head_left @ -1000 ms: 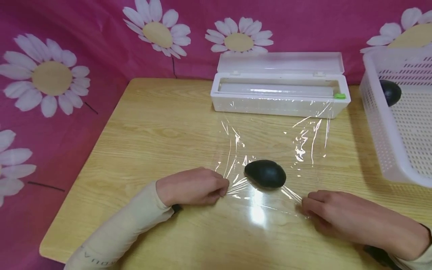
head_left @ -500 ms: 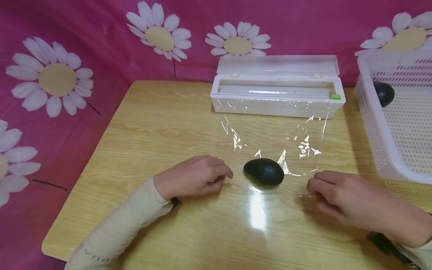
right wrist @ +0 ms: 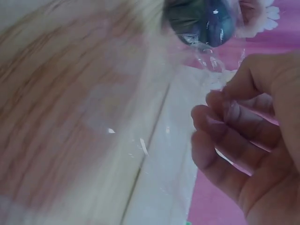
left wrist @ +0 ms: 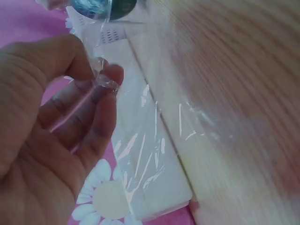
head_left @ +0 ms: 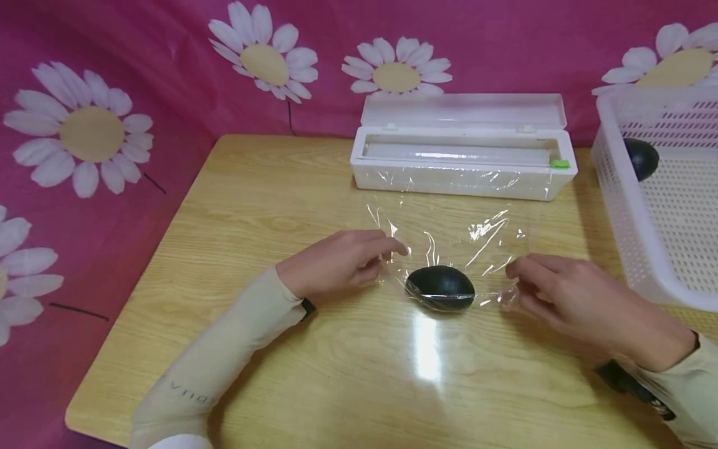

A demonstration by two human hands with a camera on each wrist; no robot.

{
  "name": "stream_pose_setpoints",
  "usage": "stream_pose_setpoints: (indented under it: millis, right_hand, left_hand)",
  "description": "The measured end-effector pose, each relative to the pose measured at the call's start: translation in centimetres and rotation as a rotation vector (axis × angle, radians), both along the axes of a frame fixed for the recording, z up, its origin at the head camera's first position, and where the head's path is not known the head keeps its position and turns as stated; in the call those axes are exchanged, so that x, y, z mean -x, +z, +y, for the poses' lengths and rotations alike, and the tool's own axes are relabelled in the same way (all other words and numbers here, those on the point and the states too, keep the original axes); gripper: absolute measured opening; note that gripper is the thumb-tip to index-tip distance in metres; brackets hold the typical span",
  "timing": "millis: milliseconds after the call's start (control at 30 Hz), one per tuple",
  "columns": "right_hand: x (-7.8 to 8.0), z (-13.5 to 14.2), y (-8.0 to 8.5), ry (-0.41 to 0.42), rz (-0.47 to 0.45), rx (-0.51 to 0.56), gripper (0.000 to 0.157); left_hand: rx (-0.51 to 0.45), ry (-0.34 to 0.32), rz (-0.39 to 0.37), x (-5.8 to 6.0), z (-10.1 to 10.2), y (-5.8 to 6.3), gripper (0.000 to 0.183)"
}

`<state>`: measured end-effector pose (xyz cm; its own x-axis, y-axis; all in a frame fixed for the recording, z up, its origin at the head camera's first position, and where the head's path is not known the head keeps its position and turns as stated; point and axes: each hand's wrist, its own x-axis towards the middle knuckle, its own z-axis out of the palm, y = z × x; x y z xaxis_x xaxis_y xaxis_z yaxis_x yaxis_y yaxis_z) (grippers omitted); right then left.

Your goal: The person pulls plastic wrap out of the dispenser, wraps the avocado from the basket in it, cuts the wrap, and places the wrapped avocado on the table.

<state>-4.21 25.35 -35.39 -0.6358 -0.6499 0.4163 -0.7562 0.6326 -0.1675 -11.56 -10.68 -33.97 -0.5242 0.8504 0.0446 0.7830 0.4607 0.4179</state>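
A dark green avocado [head_left: 443, 280] lies on the wooden table, a shiny edge of clear cling film [head_left: 488, 234] running across its near side. Left of it, my left hand [head_left: 350, 262] pinches a bunched corner of the film between thumb and fingers, as the left wrist view shows. To the right, my right hand [head_left: 578, 299] pinches the opposite corner; in the right wrist view the film stretches from these fingertips [right wrist: 218, 96] to the avocado. From both hands the film reaches back to the white dispenser box [head_left: 460, 181], whose lid stands up.
Inside the box lies the film roll [head_left: 460, 153], with a green slider [head_left: 560, 164] at the right end of the front edge. A white plastic basket [head_left: 634, 249] stands at the right, holding another dark avocado [head_left: 642, 159]. Flowered pink cloth [head_left: 314, 37] hangs behind the table [head_left: 252, 187].
Both hands have moved away from the body with the film corners, the left also rightward. The film edge, earlier in front of the avocado, now crosses over it. The avocado stays in place.
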Motion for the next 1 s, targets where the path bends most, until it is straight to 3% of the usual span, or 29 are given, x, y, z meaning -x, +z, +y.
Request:
stream_pose_setpoints:
  millis: [200, 367, 567, 733, 1000]
  right_hand:
    - [0.2, -0.8, 0.0, -0.129, -0.097, -0.064, 0.025]
    - [0.7, -1.5, 0.0, -0.184, -0.173, -0.107, 0.021]
    - [1.8, -2.1, -0.5, -0.111, -0.145, -0.087, 0.019]
    - [2.6, -2.8, -1.0, -0.029, -0.080, -0.062, 0.020]
    - [3.5, -3.8, -1.2, 0.005, -0.071, -0.078, 0.023]
  left_hand:
    - [0.062, 0.039, 0.079, 0.9, 1.4, -0.2, 0.027]
    - [0.138, 0.078, 0.097, 1.4, 2.3, -0.3, 0.024]
    - [0.168, 0.148, 0.079, 1.7, 3.6, -1.0, 0.013]
    - [0.122, 0.205, 0.009, 1.7, 4.8, -1.2, 0.015]
    - [0.030, 0.237, -0.053, 1.4, 5.8, -1.5, 0.011]
